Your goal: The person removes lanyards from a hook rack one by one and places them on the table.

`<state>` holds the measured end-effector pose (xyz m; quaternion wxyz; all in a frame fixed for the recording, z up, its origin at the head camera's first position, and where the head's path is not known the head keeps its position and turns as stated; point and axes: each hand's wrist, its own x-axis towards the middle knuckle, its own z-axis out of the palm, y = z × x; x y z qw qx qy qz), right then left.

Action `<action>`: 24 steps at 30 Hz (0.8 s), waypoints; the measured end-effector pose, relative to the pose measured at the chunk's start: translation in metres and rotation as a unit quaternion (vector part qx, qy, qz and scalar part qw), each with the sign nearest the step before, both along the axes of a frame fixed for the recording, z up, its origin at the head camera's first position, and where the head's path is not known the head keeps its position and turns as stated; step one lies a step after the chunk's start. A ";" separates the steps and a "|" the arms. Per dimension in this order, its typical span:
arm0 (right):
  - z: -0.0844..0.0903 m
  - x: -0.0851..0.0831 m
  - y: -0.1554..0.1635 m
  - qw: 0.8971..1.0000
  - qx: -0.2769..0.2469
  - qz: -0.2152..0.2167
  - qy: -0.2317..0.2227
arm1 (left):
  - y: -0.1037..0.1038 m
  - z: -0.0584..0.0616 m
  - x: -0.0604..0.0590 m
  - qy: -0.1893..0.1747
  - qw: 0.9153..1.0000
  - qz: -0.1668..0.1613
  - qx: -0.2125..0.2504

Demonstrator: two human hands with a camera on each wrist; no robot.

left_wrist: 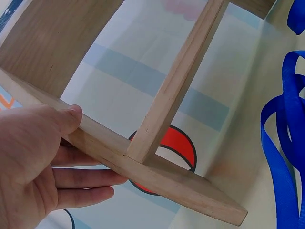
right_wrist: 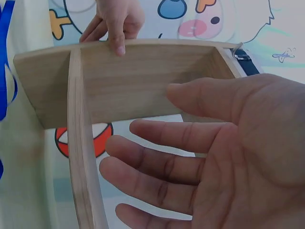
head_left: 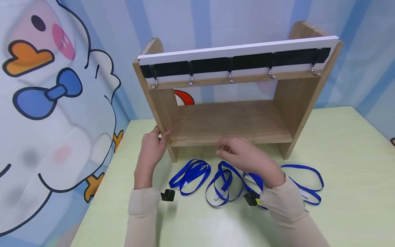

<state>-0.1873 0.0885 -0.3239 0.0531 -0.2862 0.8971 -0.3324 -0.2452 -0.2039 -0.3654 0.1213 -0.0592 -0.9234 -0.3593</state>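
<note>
A wooden rack (head_left: 228, 120) stands on the pale green table (head_left: 345, 161), with one shelf and a white bar with a black strip carrying several metal hooks (head_left: 230, 79). My left hand (head_left: 152, 145) grips the rack's left side panel low down, thumb on one face and fingers on the other (left_wrist: 33, 157). My right hand (head_left: 243, 156) hovers open in front of the shelf's front edge, palm and spread fingers holding nothing (right_wrist: 205, 157). The rack's side panel (right_wrist: 124, 86) faces it, with the left hand (right_wrist: 114, 21) gripping its far edge. Several blue straps (head_left: 223, 181) lie looped below both hands.
Another blue strap (head_left: 305, 181) lies at the right, one (head_left: 189, 173) at the left near the rack's foot. A cartoon duck backdrop (head_left: 46, 103) hangs close on the left and striped blue cloth stands behind the rack. Bare table stretches right of the rack.
</note>
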 end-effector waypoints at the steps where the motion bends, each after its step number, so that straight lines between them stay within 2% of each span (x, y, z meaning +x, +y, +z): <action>1: -0.001 0.001 0.002 1.000 0.003 -0.003 0.001 | -0.001 0.000 0.001 -0.001 1.000 0.000 -0.002; 8: -0.005 0.007 0.018 1.000 -0.001 -0.029 0.009 | -0.004 0.003 0.005 0.010 0.999 0.012 -0.052; 17: -0.003 0.014 0.042 0.995 0.007 -0.088 0.039 | -0.009 0.006 0.010 -0.018 0.995 0.031 -0.090; 24: 0.000 0.019 0.058 0.993 0.007 -0.101 0.060 | -0.014 0.011 0.014 -0.014 0.992 0.022 -0.122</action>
